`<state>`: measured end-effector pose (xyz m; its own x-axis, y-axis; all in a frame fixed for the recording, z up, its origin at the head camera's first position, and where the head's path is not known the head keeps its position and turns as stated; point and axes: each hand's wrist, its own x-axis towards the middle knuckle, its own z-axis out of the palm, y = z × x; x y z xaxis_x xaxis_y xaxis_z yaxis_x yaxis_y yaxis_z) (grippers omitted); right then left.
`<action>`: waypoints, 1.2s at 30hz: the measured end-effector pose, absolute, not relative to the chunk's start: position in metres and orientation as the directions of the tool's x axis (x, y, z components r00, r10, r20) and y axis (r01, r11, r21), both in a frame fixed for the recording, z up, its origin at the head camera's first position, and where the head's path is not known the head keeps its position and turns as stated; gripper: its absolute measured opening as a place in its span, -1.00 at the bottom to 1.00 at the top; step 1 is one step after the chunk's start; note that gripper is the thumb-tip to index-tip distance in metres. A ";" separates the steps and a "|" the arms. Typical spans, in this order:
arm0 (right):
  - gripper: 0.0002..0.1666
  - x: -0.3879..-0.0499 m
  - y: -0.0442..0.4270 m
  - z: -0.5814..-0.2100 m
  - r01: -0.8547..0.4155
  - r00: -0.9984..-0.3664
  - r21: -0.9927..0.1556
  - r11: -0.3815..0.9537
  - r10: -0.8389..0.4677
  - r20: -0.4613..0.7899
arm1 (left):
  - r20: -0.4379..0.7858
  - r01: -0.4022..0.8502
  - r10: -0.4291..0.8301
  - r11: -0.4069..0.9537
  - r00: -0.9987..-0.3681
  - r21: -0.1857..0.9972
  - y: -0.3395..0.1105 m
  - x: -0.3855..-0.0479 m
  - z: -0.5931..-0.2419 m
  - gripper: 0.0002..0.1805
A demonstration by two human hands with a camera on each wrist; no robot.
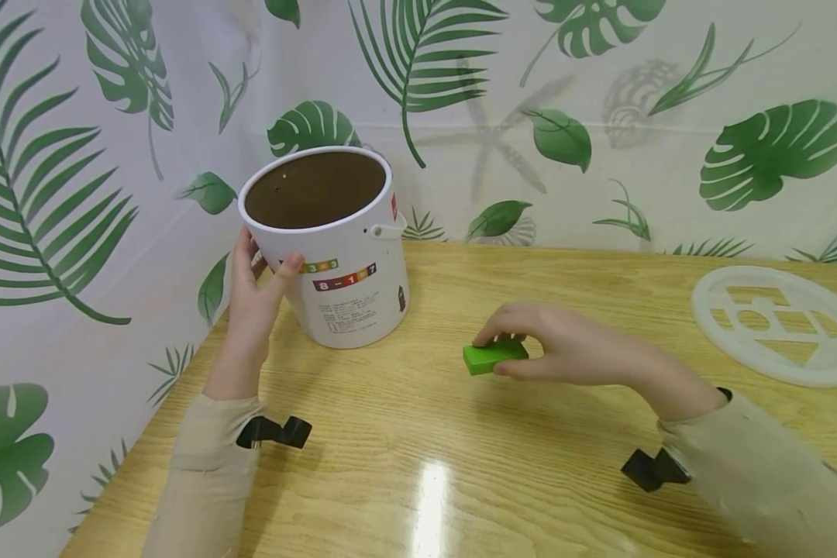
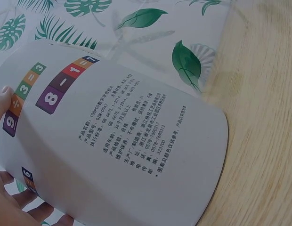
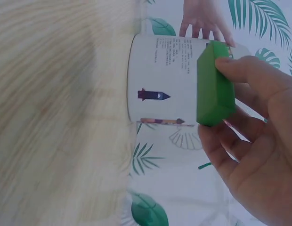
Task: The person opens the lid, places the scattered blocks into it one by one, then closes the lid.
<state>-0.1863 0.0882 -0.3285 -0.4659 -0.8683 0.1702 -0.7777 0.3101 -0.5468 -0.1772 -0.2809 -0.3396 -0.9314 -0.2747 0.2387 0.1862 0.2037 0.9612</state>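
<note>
A white bucket (image 1: 349, 310) with printed number strips and a side handle stands on the left of the wooden table, tilted slightly. My left hand (image 1: 254, 291) grips its left side, thumb on the front and fingers behind. Its mouth faces up; the inner wall looks brown and the bottom is hidden. To the right of the bucket, my right hand (image 1: 540, 341) holds a green rectangular block (image 1: 484, 356) above the table, thumb on one side and fingers on the other. The right wrist view shows the block (image 3: 213, 89) pinched, with the bucket (image 3: 169, 80) beyond it.
On the table's right side lies a white oval plate (image 1: 718, 341) with cut-out shapes. A leaf-printed cloth (image 1: 600, 186) rises behind the wooden table (image 1: 363, 465) and along its left side. Dark wrist mounts (image 1: 656, 469) sit at both cuffs.
</note>
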 end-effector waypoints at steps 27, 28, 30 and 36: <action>-0.69 -0.224 -0.011 -0.250 -0.756 -0.602 -0.597 0.270 -0.646 0.470 | 0.251 0.199 -0.276 0.203 -0.928 0.959 -0.281 -0.177 -0.341 -0.02; -0.69 -0.227 -0.016 -0.247 -0.743 -0.619 -0.607 0.282 -0.634 0.463 | 0.254 0.204 -0.273 0.200 -0.928 0.958 -0.281 -0.177 -0.341 -0.02; -0.69 -0.233 -0.027 -0.240 -0.735 -0.639 -0.605 0.307 -0.611 0.467 | 0.259 0.210 -0.269 0.197 -0.928 0.958 -0.281 -0.178 -0.340 -0.02; -0.70 -0.255 -0.061 -0.231 -0.720 -0.671 -0.596 0.355 -0.574 0.469 | 0.258 0.201 -0.266 0.224 -0.929 0.954 -0.281 -0.179 -0.339 -0.03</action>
